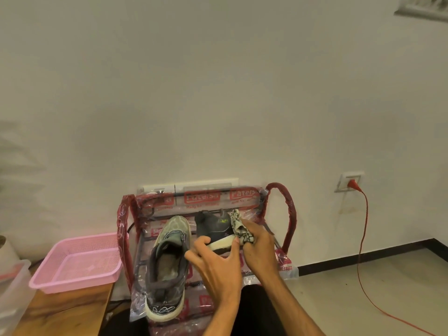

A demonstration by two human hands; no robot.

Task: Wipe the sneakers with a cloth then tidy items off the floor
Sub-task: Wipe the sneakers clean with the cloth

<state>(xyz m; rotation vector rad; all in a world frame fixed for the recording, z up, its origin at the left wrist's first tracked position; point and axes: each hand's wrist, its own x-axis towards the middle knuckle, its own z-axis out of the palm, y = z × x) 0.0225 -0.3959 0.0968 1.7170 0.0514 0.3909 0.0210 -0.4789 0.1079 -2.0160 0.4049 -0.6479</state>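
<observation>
— Plastic wrap covers that whole rack (288, 204), red and clear. Can you read the print on it?

— Partly. Red panels along the top rail carry white letters that look like "Patels", and under them something like "Regd No", too blurred to be sure. A strip at the rack's right front corner shows digits I cannot read fully.

— Where are the sneakers?

— Both are on the rack. The grey-green sneaker (168, 260) lies on the rack's left half, heel toward the person, toe toward the wall, its white sole edge at the front. The dark sneaker (213, 226) is on the rack's right half, tipped on its side so the white sole faces the hands. A small yellow-green mark sits on its upper; I cannot read it.

— And the hands?

— The left hand (215, 265) reaches in from below, palm down, fingers spread and curled around the dark sneaker's sole, thumb on one side and the other fingers on the other. The right hand (259, 243) is closed tight around a patterned black-and-white cloth (238, 226), which is bunched and pressed against the dark sneaker's side near the sole. Both forearms come up from the bottom edge.

— Anything beside the rack?

— A pink basket (77, 263) sits just left of the rack on a wooden table (60, 309). Right of the rack, a red cable (362, 241) hangs from a wall socket (349, 181) down to the floor.
</observation>
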